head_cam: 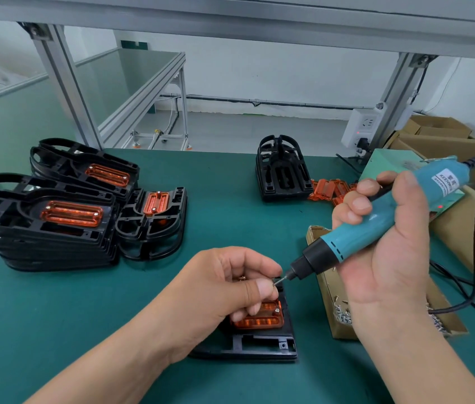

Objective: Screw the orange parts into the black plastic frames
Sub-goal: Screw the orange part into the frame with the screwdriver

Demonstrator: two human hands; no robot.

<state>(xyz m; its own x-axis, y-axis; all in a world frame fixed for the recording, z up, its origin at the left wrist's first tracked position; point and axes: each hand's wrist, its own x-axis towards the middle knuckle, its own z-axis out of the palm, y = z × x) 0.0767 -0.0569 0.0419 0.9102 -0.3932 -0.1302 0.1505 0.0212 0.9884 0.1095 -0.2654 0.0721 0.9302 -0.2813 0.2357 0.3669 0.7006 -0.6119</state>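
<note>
Left fingers (263, 289) pinching screw (277, 282), right hand (387, 255) gripping screwdriver (344, 244)

finished frames (55, 211) left | screw box (347, 316) right | empty frames (283, 170) behind

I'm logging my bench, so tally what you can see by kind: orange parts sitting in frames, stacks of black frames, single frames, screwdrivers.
Orange parts seated in frames: 4
Stacks of black frames: 4
Single black frame at the front: 1
Screwdriver: 1
Total: 10
Loose orange parts at the back overlap too much to count.
</note>
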